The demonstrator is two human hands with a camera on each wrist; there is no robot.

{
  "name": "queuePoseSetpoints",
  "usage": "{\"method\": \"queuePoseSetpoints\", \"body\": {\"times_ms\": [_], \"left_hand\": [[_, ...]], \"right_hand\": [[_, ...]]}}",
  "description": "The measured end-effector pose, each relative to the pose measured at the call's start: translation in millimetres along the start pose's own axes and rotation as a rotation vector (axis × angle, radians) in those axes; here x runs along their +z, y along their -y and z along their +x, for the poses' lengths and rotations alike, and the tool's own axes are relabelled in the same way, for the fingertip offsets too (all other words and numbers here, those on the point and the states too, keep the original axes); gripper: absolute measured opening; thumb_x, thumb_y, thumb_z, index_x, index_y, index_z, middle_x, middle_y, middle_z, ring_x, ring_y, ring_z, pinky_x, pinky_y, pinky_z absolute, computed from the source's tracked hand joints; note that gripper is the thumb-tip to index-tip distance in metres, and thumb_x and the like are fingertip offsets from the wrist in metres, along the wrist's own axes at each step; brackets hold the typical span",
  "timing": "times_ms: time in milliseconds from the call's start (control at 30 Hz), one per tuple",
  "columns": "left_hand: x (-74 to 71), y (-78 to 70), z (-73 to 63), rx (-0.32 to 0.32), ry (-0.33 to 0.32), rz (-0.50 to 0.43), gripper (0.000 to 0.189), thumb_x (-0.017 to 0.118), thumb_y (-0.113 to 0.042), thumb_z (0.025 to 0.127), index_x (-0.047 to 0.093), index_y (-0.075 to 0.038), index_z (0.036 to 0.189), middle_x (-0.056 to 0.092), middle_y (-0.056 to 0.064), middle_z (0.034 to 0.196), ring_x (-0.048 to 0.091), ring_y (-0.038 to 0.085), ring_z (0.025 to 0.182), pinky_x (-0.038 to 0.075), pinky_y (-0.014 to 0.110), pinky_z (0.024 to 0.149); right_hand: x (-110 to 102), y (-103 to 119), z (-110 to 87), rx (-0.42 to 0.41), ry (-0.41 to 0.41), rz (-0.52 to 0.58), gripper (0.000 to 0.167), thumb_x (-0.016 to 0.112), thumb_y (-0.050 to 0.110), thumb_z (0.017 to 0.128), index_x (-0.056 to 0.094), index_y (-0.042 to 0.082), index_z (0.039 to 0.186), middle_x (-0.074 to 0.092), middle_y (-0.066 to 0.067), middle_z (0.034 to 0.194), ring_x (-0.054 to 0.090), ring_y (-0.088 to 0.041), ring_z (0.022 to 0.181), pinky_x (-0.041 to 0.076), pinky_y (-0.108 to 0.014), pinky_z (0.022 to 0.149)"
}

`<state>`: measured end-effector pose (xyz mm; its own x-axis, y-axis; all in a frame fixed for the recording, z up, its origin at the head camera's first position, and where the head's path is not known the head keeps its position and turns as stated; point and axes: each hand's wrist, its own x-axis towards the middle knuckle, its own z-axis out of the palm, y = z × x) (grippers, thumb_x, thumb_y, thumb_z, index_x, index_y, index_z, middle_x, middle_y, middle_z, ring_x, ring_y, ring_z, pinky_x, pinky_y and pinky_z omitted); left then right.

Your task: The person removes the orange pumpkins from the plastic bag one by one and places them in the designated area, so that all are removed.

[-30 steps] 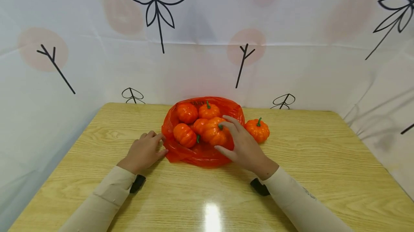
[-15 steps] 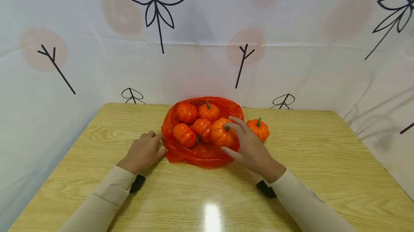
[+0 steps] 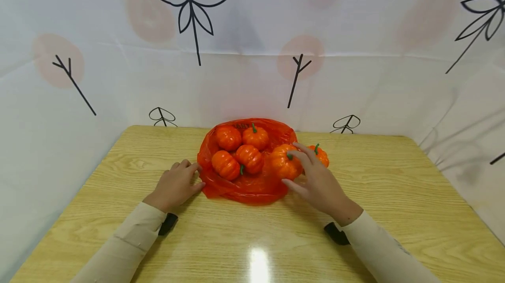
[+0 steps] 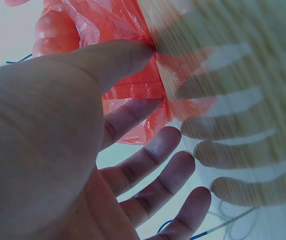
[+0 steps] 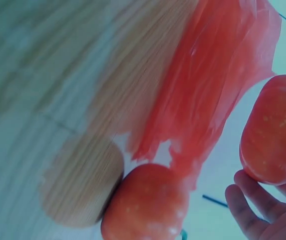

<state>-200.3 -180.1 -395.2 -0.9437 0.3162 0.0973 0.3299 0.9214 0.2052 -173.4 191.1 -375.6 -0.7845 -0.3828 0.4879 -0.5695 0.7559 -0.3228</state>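
Observation:
My right hand point(image 3: 321, 186) grips a small orange pumpkin point(image 3: 283, 165) with a green stem, over the right rim of a red plastic bag point(image 3: 246, 192). In the right wrist view this pumpkin point(image 5: 273, 132) is up off the table. Several more pumpkins point(image 3: 249, 158) lie in the open bag. Another pumpkin point(image 3: 322, 156) stands on the table right of the bag, partly behind my right hand. My left hand point(image 3: 175, 185) rests at the bag's left edge. Its thumb and index finger touch the red plastic, and the other fingers point(image 4: 170, 175) are spread beside it.
The wooden table point(image 3: 221, 239) has its back edge against a pale cloth wall point(image 3: 252, 81) with drawn black flowers and twigs. Black wrist bands point(image 3: 336, 233) sit under both wrists.
The right hand has moved to the right with its pumpkin, from over the bag's contents to the right rim. More of the middle pumpkin shows. The left hand has stayed still.

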Motion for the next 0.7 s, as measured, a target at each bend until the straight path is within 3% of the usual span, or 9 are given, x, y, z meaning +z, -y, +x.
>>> {"method": "queuePoseSetpoints", "body": {"times_ms": [233,700], "left_hand": [[0.1,-0.3,-0.1,0.000,-0.004,-0.006,0.033,0.075,-0.034,0.088,0.065,-0.012,0.111,0.062,0.009,0.104,0.058,0.031,0.094,0.051,0.049,0.072],[-2.3,-3.0,-1.0,0.000,-0.014,-0.010,0.034,0.075,-0.034,0.088,0.066,-0.011,0.111,0.062,0.010,0.104,0.058,0.032,0.093,0.052,0.050,0.071]], "right_hand": [[-7.5,-10.0,-0.7,-0.004,-0.061,-0.022,0.072,0.086,0.023,0.079,0.046,0.006,0.136,0.043,-0.019,0.148,0.055,-0.041,0.123,0.053,-0.054,0.094],[-19.2,-27.8,3.6,0.098,-0.131,-0.073,0.070,0.085,0.020,0.079,0.046,0.005,0.135,0.043,-0.022,0.145,0.054,-0.046,0.121,0.050,-0.061,0.094]]}}
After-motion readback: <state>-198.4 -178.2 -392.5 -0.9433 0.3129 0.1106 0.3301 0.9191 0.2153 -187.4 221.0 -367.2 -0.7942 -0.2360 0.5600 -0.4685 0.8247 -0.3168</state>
